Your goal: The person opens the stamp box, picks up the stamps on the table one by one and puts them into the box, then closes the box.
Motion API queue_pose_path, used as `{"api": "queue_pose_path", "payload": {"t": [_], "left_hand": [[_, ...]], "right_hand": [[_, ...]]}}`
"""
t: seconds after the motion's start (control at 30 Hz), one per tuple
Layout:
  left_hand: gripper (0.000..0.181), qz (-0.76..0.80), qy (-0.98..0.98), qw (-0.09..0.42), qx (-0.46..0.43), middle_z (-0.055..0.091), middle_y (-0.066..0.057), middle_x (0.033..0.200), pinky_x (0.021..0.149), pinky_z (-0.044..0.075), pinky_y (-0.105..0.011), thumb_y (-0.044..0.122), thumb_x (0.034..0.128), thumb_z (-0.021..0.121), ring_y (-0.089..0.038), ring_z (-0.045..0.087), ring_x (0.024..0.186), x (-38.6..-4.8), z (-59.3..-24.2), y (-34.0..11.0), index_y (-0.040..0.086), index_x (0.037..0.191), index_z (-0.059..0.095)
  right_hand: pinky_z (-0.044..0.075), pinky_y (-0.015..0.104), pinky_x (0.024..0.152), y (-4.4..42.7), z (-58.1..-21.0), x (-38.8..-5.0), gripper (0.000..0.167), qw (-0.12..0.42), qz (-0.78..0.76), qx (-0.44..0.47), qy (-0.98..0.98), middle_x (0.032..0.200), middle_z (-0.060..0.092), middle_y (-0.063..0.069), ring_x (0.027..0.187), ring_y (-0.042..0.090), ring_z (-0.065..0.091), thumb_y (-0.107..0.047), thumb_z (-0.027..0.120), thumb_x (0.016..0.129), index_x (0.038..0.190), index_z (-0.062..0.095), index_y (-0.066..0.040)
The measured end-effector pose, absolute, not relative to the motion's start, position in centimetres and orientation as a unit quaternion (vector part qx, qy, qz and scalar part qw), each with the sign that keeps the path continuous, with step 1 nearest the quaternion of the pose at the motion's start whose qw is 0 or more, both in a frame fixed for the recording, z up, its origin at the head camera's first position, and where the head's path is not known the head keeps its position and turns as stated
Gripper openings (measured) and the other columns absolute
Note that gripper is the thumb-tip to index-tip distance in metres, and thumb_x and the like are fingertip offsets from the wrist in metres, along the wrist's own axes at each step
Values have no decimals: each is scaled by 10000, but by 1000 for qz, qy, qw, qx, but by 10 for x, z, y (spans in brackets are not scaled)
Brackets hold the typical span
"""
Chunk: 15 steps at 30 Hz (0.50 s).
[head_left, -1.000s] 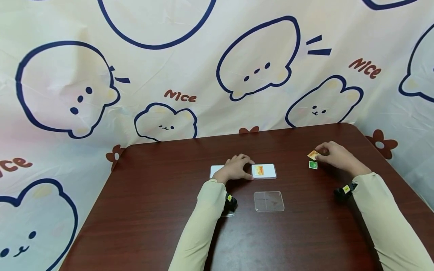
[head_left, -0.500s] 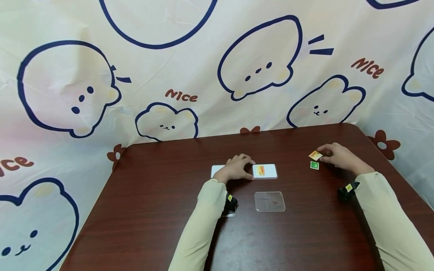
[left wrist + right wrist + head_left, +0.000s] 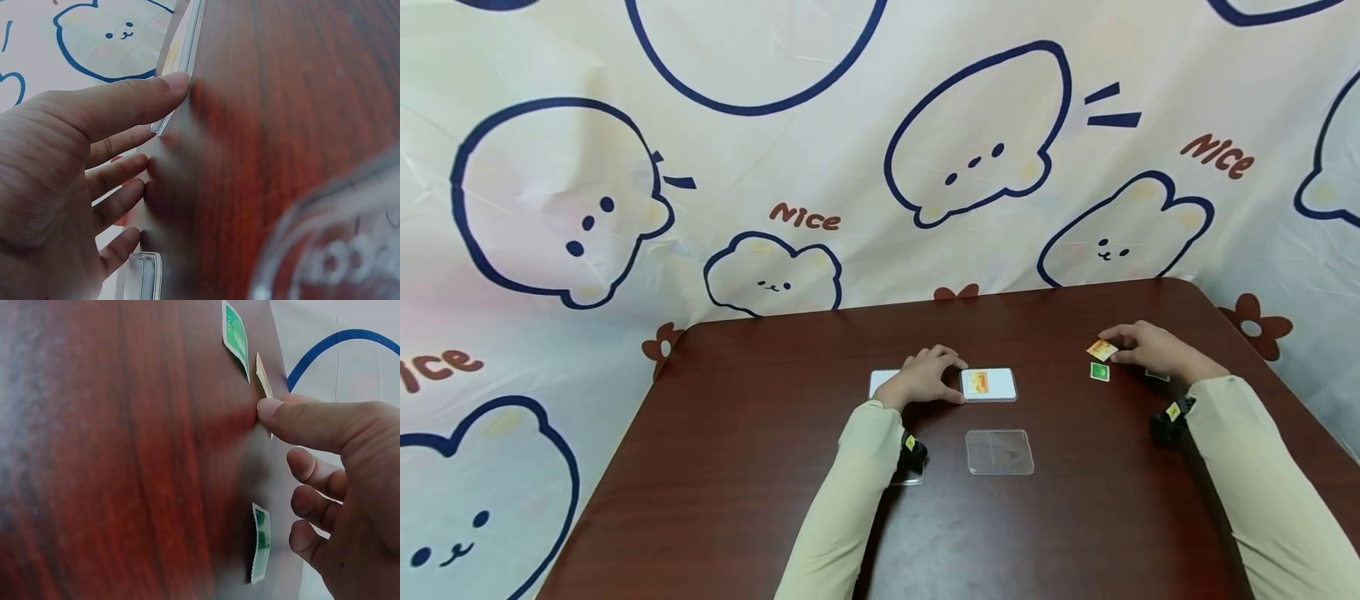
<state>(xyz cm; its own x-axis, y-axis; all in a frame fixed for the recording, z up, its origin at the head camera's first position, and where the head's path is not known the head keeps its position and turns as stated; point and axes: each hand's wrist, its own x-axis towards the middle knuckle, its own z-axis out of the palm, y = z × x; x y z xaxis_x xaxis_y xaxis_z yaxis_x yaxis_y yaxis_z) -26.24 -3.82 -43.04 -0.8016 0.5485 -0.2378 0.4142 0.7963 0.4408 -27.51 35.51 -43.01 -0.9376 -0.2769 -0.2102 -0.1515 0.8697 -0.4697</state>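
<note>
My left hand (image 3: 921,377) holds the left end of a clear-edged white case (image 3: 1001,385) between thumb and index finger. An orange stamp (image 3: 977,382) lies on that case. At the table's far right, my right hand (image 3: 1157,348) pinches the edge of another orange stamp (image 3: 1102,349); the thumb covers part of this stamp (image 3: 263,378) in the right wrist view. One green stamp (image 3: 1100,372) lies just in front of it, and a second green stamp (image 3: 261,544) lies below the curled fingers in that wrist view.
A second white case (image 3: 880,381) lies partly behind my left hand. Nearer me are a clear flat cover (image 3: 999,452) and another clear piece (image 3: 909,477), mostly hidden by the left wrist. The brown table (image 3: 715,467) meets a patterned cloth (image 3: 865,175) at its far edge.
My right hand has shifted slightly right and the second green stamp now shows beneath it. The left hand keeps its place at the case. The head view has tilted up a little.
</note>
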Motion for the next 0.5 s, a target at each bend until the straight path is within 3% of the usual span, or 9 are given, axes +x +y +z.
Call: {"api": "queue_pose_path", "payload": {"t": [0.23, 0.5], "left_hand": [[568, 188, 930, 179, 259, 341, 15, 1530, 1142, 255, -454, 414, 862, 707, -228, 310, 1404, -263, -435, -38, 264, 1376, 519], [566, 183, 931, 177, 260, 344, 14, 1530, 1145, 256, -462, 424, 859, 707, -232, 312, 1406, -264, -434, -38, 270, 1372, 522]], "right_hand": [[445, 421, 755, 356, -429, -275, 418, 140, -222, -114, 958, 1167, 558, 317, 894, 299, 499, -170, 619, 920, 1287, 574, 26], [411, 333, 672, 356, -428, -274, 411, 145, -219, -105, 959, 997, 595, 216, 805, 249, 494, -195, 611, 925, 1266, 570, 31]]}}
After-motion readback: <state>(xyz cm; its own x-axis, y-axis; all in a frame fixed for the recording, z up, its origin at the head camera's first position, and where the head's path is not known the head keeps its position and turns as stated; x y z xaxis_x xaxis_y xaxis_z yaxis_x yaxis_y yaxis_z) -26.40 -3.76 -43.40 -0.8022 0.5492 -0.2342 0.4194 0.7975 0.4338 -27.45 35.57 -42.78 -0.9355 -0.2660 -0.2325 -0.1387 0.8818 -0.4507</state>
